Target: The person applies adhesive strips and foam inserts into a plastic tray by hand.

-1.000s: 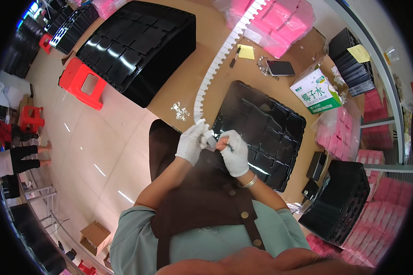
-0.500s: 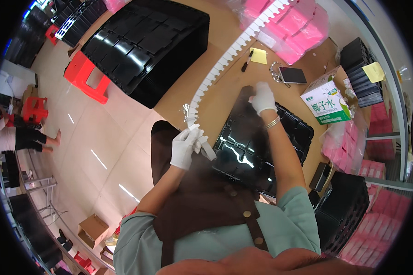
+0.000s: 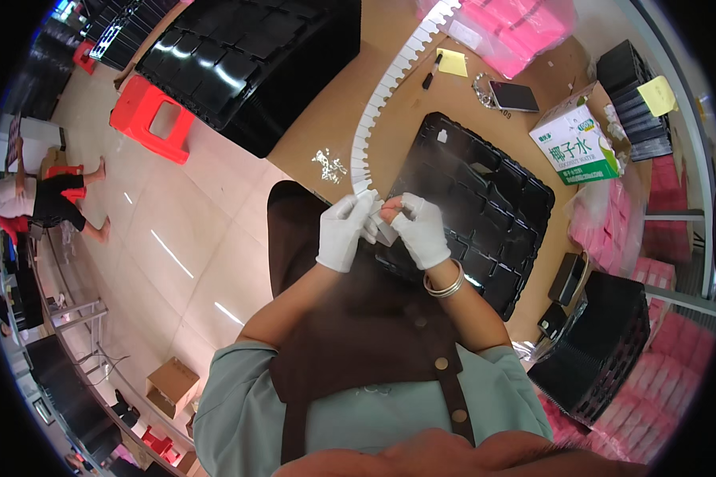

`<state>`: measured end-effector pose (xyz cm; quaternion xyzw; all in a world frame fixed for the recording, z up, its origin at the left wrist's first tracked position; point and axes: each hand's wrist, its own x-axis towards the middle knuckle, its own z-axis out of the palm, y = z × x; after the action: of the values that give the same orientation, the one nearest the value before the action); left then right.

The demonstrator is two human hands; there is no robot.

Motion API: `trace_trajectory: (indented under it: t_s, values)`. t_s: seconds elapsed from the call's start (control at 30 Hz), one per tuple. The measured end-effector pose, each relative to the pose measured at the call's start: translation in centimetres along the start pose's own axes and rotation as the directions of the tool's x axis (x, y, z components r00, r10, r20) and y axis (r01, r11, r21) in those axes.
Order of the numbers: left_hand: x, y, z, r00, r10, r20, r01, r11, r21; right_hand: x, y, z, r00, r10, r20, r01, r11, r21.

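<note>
A long curved white strip with notches along one edge (image 3: 367, 127) runs from the far side of the table down to my hands. My left hand (image 3: 342, 234), in a white glove, is closed around its near end. Beside it my right hand (image 3: 423, 232), gloved with bare thumb and index tips, pinches at the same end. A pale flap of the strip hangs between the two hands. Under and beyond my right hand lies a black moulded plastic tray (image 3: 493, 211). One small white piece (image 3: 441, 136) sits on the tray's far left corner.
A tall stack of black trays (image 3: 254, 71) stands at the far left by a red stool (image 3: 151, 119). Clear scraps (image 3: 328, 166), a marker (image 3: 432, 71), yellow notes (image 3: 453, 63), a phone (image 3: 514, 96) and a carton (image 3: 577, 139) lie around. Pink bundles (image 3: 517, 32) sit at the back.
My right hand has come back from the tray's far corner to the strip's end beside my left hand. The white piece on that corner is now uncovered.
</note>
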<state>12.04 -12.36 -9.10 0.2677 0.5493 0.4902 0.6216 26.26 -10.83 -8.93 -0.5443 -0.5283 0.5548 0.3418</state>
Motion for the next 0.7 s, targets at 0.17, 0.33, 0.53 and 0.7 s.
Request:
trace_trajectory:
  t_s: [0.17, 0.33, 0.53, 0.7]
  values:
    - [1.5, 0.5, -0.1, 0.982, -0.147, 0.117, 0.15, 0.989, -0.018, -1.6, 1.2, -0.5, 0.983, -0.144, -0.117, 0.134, 0.987, -0.09]
    - [2.1, -0.2, 0.1, 0.999, -0.037, -0.017, 0.031, 0.961, -0.273, -3.3, -1.2, -1.4, 0.92, -0.334, -0.203, 0.315, 0.941, -0.124]
    - [1.9, 1.6, -3.6, 0.993, 0.026, -0.115, -0.023, 0.999, 0.03, -2.6, 3.7, -1.3, 0.956, -0.242, 0.163, 0.288, 0.688, -0.667]
    - [1.0, 0.1, -3.5, 0.999, 0.029, -0.044, -0.028, 0.999, 0.024, -2.4, 3.3, 0.3, 0.995, -0.097, -0.005, 0.058, 0.638, -0.768]
